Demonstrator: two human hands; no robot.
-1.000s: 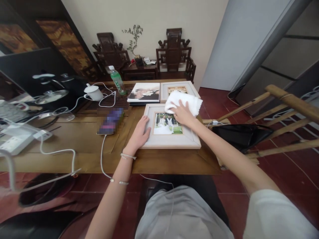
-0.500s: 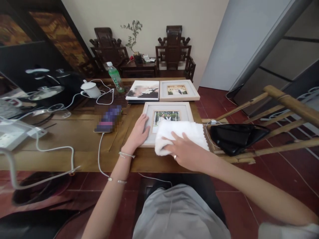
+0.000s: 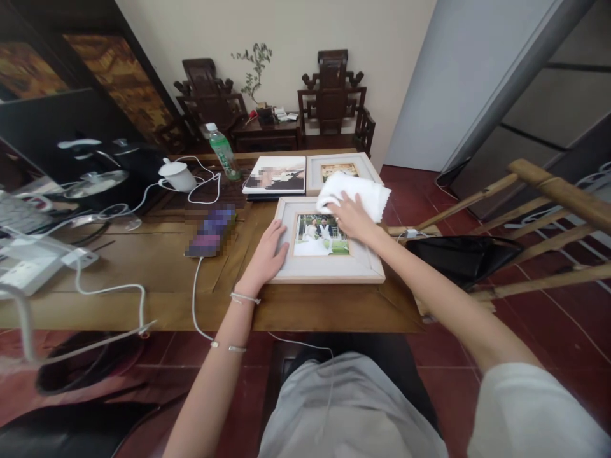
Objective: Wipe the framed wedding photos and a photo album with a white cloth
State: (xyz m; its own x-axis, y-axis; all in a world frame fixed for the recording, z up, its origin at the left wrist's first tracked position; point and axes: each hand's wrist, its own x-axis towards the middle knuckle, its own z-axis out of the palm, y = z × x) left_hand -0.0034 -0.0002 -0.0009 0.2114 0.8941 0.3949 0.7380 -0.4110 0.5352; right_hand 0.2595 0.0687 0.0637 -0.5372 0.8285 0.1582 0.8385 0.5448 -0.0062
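1. The pale wood, rectangular picture frame with a light grey mat [image 3: 329,270] lies flat on the brown wooden table [image 3: 310,310], just in from the near edge, towards the near right corner. Its printed colour photograph [image 3: 319,236] shows two people outdoors.
2. The folded white cloth with a zigzag-cut edge [image 3: 360,186] covers the frame's far right corner. In view it also overlaps the near edge of a second frame.
3. The right hand [image 3: 354,219] is on the cloth, fingers spread. Whether they grip it or only press it cannot be told.
4. The left hand [image 3: 268,253] rests on the frame's left edge, fingers extended, thumb apart, closed on nothing.
5. The second pale wood picture frame [image 3: 314,173] lies flat at the table's far right corner.
6. A stack topped by a white-bordered, picture-covered panel [image 3: 277,175] adjoins its left side.
7. Left of the stack, near the table's far edge, stand a clear plastic bottle with green contents and a white cap [image 3: 223,152] and a white lidded cup [image 3: 177,176].
8. A flat phone, screen blurred [image 3: 212,232], lies left of the left hand. A white cable [image 3: 194,296] runs from it over the near edge.
9. A glossy black bag [image 3: 461,259] sits on a light brown wooden chair [image 3: 561,184] beyond the table's right edge.
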